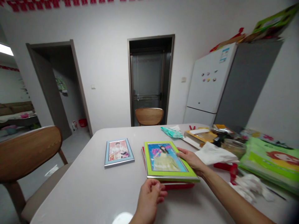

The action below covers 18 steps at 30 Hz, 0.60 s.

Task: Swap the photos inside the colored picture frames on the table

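Observation:
A green picture frame [165, 158] holds a photo of a person in a pale yellow dress. It lies tilted over a red frame [178, 186], with more frame edges showing at its left side. My right hand [190, 159] grips the green frame's right edge, thumb on top and the other fingers mostly hidden. My left hand [150, 194] is at the near left corner, its fingers curled in against the thumb; whether it pinches anything is hidden. Farther left, a light blue picture frame [119, 151] lies flat, photo side up.
To the right are a teal-and-white packet [172, 132], white tissue [216, 153], a clear jar [233, 147], a red object [230, 169], crumpled tissues [251, 186] and a green package [271, 161]. Wooden chairs stand at the left [30, 152] and far side.

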Tool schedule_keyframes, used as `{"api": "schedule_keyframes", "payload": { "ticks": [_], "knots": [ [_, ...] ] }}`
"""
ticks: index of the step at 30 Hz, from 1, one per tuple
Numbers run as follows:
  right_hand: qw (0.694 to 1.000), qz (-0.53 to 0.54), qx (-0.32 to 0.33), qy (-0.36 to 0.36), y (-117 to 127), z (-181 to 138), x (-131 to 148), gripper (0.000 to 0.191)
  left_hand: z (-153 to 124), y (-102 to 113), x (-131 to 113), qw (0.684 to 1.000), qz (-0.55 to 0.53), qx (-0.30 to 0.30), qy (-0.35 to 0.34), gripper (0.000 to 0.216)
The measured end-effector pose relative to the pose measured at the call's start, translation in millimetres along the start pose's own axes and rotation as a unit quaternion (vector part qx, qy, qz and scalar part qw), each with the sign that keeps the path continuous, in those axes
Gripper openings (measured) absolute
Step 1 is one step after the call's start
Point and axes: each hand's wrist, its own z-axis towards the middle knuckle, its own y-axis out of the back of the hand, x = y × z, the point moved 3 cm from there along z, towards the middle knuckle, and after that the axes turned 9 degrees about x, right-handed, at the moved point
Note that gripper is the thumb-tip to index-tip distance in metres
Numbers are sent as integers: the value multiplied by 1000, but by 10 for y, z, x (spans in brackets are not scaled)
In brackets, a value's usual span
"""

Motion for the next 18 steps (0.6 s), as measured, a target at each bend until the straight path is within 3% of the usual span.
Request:
{"api": "schedule_keyframes", "payload": {
  "ticks": [4, 8, 13, 16, 18],
  "knots": [
    [995, -101, -22, -6, 86, 119, -126, 50, 81, 29, -24, 994, 96, -3, -55, 17],
    [983, -173, -63, -3, 62, 183, -167, 45, 93, 118, -60, 966, 237, -34, -96, 12],
    [956, -272, -109, 7, 90, 176, -127, 41, 29, 210, -27, 912, 377, -110, -120, 25],
    [940, -316, -128, 22, 50, 67, -43, 43, 38, 276, 37, 889, 433, -98, -107, 42],
    [918, -359, -146, 86, -97, -80, 64, 44, 100, 377, 47, 852, 511, -79, -78, 48]
  ]
}}
